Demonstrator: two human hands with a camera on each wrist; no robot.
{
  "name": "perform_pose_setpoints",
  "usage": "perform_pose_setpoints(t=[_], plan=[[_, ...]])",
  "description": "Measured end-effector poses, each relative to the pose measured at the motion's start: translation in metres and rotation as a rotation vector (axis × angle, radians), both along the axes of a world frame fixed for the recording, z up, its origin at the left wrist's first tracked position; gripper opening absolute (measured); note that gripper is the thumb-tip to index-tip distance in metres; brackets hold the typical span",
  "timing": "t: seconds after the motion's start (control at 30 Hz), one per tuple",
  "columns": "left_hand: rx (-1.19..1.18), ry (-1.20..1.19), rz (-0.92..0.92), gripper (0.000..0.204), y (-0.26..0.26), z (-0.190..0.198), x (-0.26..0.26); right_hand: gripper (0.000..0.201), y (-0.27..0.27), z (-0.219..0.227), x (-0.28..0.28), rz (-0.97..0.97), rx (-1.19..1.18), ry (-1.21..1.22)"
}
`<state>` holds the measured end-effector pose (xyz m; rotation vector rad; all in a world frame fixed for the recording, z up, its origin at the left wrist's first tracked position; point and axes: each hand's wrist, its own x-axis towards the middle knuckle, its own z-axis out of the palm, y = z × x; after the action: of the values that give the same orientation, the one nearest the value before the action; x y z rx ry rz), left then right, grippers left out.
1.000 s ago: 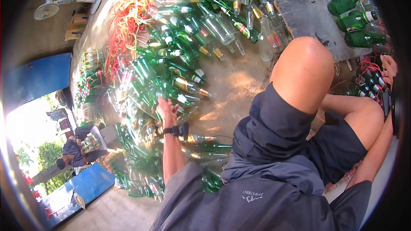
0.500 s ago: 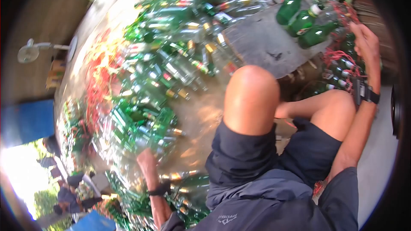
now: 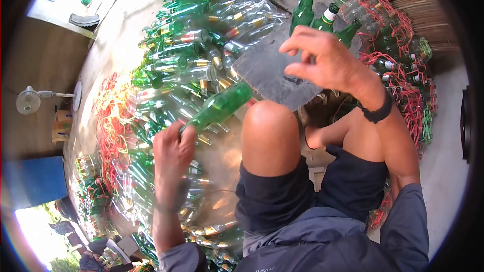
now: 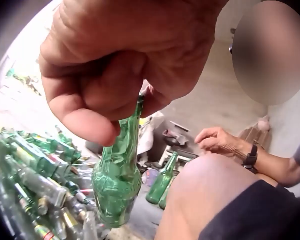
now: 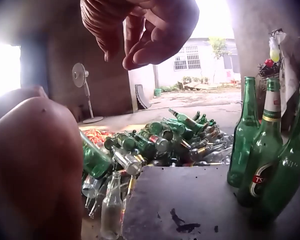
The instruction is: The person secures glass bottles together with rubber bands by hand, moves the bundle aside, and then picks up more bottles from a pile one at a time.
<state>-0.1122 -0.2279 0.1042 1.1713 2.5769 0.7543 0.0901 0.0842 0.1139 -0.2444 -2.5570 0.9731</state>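
Observation:
A green glass bottle (image 3: 224, 105) is gripped by the neck in my left hand (image 3: 172, 153), its base pointing toward the upper right in the head view. In the left wrist view that bottle (image 4: 117, 182) hangs below the curled fingers. Over the grey board (image 3: 262, 65) is my right hand (image 3: 335, 63), fingers loosely bent with nothing between them. Beyond it, three green bottles stand upright together on the board; the middle bottle (image 5: 262, 165) has a white neck label and a dark round label in the right wrist view.
Loose bottles (image 3: 176, 60), green and clear, spread in a heap to the left. Red plastic strings (image 3: 108, 131) lie at the heap's far left. Bundles of bottles tied in red string (image 3: 398, 80) stand at the right. A raised knee (image 3: 269, 131) sits between the hands.
My left hand has lifted a green bottle up out of the heap. The right hand has come from the tied bundles at the right to over the board. The head view has shifted right.

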Motion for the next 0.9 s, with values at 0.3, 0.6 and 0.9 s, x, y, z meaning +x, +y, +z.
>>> perform_pose_setpoints(t=[0.3, 0.6, 0.9], plan=[[0.068, 0.128, -0.344, 0.044, 0.160, 0.000, 0.011, 0.048, -0.004, -0.038, -0.033, 0.048, 0.217, -0.082], [0.161, 0.263, -0.472, 0.050, 0.240, -0.016, 0.023, 0.026, 0.042, -0.074, -0.042, -0.044, 0.413, -0.026], [0.214, -0.233, -0.362, 0.038, 0.205, -0.059, -0.006, 0.040, 0.074, -0.070, -0.038, -0.362, 0.151, -0.002]])
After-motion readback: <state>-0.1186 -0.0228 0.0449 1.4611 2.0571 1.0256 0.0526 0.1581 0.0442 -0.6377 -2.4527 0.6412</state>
